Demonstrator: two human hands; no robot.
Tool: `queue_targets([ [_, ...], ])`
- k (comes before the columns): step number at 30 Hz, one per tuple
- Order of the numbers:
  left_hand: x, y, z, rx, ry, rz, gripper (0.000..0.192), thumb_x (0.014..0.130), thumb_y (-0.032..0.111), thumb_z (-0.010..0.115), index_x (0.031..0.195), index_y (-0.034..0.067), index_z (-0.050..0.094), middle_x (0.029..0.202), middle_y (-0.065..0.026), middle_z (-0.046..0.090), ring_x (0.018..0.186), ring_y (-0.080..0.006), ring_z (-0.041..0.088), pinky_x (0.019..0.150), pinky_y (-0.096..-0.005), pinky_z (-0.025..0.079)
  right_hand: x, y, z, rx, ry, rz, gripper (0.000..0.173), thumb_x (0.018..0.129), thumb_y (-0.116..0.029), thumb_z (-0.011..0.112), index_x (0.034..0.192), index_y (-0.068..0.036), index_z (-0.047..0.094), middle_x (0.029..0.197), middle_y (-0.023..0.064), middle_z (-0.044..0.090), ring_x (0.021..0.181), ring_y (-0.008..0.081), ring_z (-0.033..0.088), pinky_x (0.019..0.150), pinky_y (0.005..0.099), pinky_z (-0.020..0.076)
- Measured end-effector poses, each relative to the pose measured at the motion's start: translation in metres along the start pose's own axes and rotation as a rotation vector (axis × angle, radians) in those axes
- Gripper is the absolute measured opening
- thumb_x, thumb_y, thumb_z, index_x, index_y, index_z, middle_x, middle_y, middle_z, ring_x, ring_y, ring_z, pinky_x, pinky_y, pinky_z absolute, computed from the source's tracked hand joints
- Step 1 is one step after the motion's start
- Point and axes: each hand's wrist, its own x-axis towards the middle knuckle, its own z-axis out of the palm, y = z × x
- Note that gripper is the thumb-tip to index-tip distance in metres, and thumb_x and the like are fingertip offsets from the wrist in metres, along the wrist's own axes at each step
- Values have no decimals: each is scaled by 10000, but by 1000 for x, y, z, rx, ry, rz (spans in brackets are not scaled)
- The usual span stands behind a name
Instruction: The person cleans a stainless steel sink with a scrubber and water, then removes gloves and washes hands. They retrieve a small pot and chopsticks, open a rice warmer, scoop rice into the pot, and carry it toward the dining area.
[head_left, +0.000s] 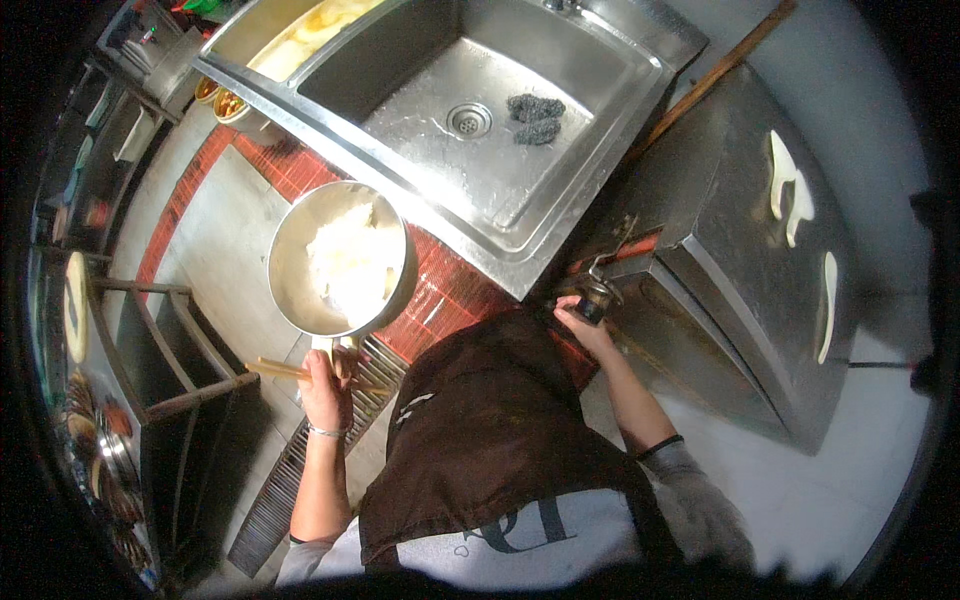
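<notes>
My left hand (327, 394) is closed around the handle of a metal saucepan (283, 289). A pair of wooden chopsticks (279, 368) is held crosswise in the same hand. White food (346, 262) lies in the pan, washed out by glare, so its kind is unclear. My right hand (583, 324) is low beside the sink's near corner, its fingers curled around a small dark cylindrical device (592, 306) with a bent metal crank. Part of that device blends into the shadow behind it.
Ahead is a stainless-steel sink (420, 169) with dark scouring pads (534, 118) near the drain. Yellowish liquid (307, 34) fills the adjoining basin. White curved pieces (791, 187) lie on the dark cabinet (739, 172) at right. A metal rack (202, 390) stands left, above a floor grate (281, 487).
</notes>
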Motion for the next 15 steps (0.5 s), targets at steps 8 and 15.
queue_targets([
  [8, 0, 25, -2, 30, -40, -20, 423, 952, 391, 369, 646, 105, 309, 544, -12, 307, 505, -156, 336, 648, -404, 439, -32, -164, -39, -1426, -387, 172, 340, 798, -327, 619, 844, 4, 555, 786, 205, 633, 782, 353, 625, 699, 425, 498],
  [15, 7, 17, -3, -36, 74, 32, 416, 946, 408, 381, 652, 116, 338, 535, 8, 300, 510, -136, 330, 676, -414, 438, -11, -163, -58, -1552, -411, -73, 280, 764, -277, 651, 840, -30, 544, 751, 160, 635, 747, 317, 630, 638, 401, 505],
])
